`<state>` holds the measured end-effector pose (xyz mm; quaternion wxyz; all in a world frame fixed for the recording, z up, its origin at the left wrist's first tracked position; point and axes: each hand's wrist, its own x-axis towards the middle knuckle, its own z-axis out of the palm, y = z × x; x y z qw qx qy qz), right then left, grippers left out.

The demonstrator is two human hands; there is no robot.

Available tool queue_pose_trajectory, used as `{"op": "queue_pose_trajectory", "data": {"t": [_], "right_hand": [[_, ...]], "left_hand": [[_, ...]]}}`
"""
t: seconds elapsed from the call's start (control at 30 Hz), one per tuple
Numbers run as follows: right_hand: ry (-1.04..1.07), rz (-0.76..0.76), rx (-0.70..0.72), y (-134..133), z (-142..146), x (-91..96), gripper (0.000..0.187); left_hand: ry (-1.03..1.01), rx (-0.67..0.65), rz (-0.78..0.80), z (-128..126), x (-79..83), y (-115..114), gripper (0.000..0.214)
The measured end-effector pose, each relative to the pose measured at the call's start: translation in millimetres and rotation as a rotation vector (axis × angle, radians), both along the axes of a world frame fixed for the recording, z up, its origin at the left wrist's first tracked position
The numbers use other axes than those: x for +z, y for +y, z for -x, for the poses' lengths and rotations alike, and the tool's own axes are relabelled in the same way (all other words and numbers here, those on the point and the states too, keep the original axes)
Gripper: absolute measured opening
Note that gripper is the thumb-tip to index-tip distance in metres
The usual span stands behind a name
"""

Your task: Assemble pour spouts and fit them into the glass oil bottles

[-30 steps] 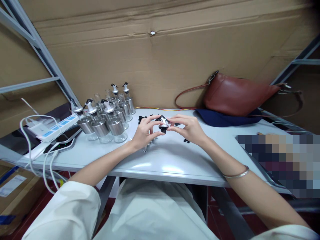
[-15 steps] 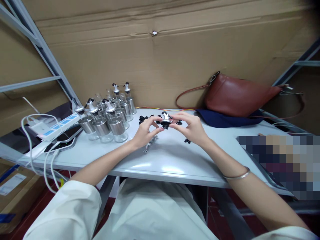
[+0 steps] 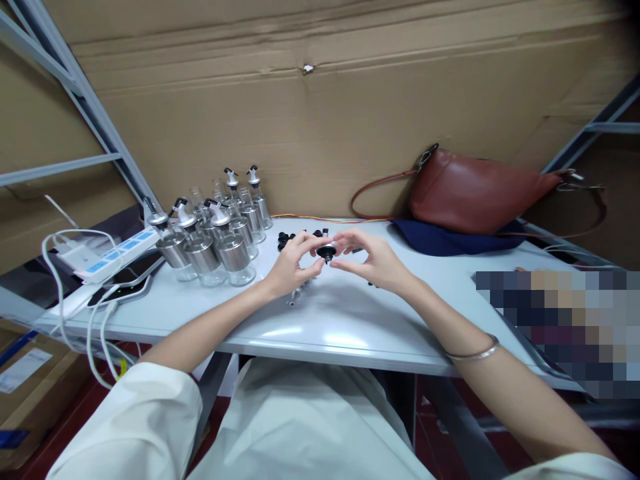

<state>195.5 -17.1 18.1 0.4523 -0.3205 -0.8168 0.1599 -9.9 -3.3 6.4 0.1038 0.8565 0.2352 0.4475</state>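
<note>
Pourer top (image 3: 327,251) is pinched by fingertips of left hand (image 3: 293,265) and right hand (image 3: 374,259), behind front edge of table (image 3: 350,313). Two-handed adjustment judged in hand; steady pinch called for.

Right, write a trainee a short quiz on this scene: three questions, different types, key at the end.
1. What is between the left hand and the right hand?
a) a glass bottle
b) a black-and-silver pourer top
c) a white cable

2. True or false: the metal bracelet is worn on the left arm.

3. Fill in: the brown bag rests on a dark blue ____.

Key: 1 b; 2 false, the bracelet is on the right arm; 3 cloth.
</note>
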Motion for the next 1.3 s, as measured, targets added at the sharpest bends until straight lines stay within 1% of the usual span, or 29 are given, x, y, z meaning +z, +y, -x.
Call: {"op": "queue_pose_trajectory", "data": {"t": [0.1,0.23,0.37,0.53,0.6,0.67,0.73,0.8,0.87,0.93,1.03,1.1,1.2,1.3], "right_hand": [[0.005,-0.037,-0.007,1.7,-0.9,-1.1,0.035],[-0.052,-0.081,-0.013,0.7,-1.1,0.0,0.032],[-0.126,-0.108,-0.023,-3.7,-0.2,4.0,0.027],[-0.191,-0.103,-0.025,-5.4,0.1,5.4,0.028],[-0.192,-0.107,-0.024,-4.4,-0.1,4.5,0.028],[-0.186,-0.119,-0.027,-3.2,-0.3,3.6,0.027],[-0.180,-0.121,-0.033,-2.2,-0.5,3.0,0.026],[-0.179,-0.110,-0.037,-1.6,-0.6,2.8,0.026],[-0.180,-0.099,-0.041,-1.1,-0.9,2.7,0.026],[-0.183,-0.093,-0.048,-0.2,-1.3,2.4,0.026],[-0.185,-0.097,-0.058,1.5,-2.3,1.7,0.027],[-0.183,-0.111,-0.065,2.3,-2.9,1.3,0.026],[-0.185,-0.120,-0.075,2.6,-3.3,1.3,0.026],[-0.194,-0.114,-0.077,2.1,-3.1,1.9,0.026]], "left_hand": [[0.017,-0.012,0.000,-0.9,0.5,-1.3,0.030],[-0.071,-0.031,-0.010,-1.8,-0.7,-0.2,0.031],[-0.119,-0.069,0.031,-1.4,-3.3,2.7,0.024],[-0.168,-0.084,0.105,0.3,-4.2,5.4,0.017],[-0.141,-0.068,0.063,3.5,-1.8,8.5,0.016],[-0.057,-0.015,-0.060,9.8,2.4,14.2,0.015],[0.066,0.077,-0.194,18.5,7.2,22.0,0.015],[0.185,0.178,-0.255,27.5,10.9,30.1,0.019],[0.283,0.266,-0.237,34.3,12.4,36.2,0.024],[0.369,0.342,-0.180,37.5,11.5,39.5,0.027],[0.544,0.480,-0.071,37.6,6.7,41.1,0.031],[0.640,0.545,-0.021,37.0,3.2,41.4,0.030],[0.691,0.577,-0.010,37.3,1.0,41.0,0.028],[0.685,0.627,-0.030,37.9,3.9,38.0,0.030]]}}
